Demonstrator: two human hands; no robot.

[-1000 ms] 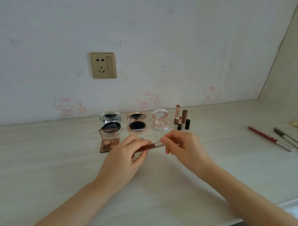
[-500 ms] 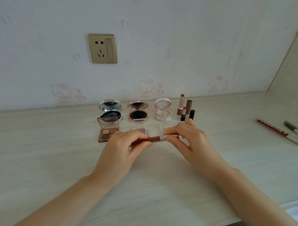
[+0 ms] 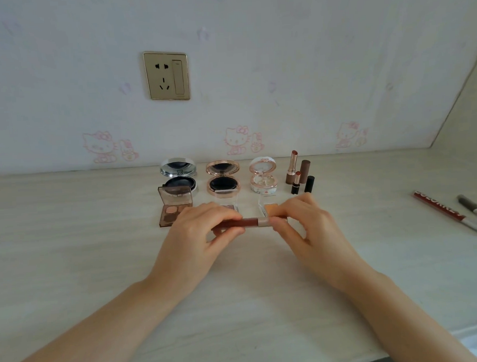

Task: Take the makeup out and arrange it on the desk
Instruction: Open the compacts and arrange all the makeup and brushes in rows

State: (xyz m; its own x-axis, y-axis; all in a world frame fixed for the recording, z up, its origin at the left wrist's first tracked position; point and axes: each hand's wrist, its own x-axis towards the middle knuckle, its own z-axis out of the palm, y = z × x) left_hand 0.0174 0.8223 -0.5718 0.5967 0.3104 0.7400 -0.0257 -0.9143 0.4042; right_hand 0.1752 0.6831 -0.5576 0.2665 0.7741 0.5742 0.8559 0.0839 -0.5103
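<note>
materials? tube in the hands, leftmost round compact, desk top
Tube: probably clear glossy plastic, brown-red contents showing through; matte silvery collar.
Leftmost compact: looks chrome-plated plastic or metal, mirror-bright rim.
Desk top: likely pale matte wood-grain laminate, faint streaks, no glare.

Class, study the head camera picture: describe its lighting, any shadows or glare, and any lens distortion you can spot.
Head view: soft, even light with only faint shadows under the left hand and right hand holding the lip gloss tube; small bright reflections on the silver compact lid; wide-angle bending curves the desk back edge; sharp throughout.
</note>
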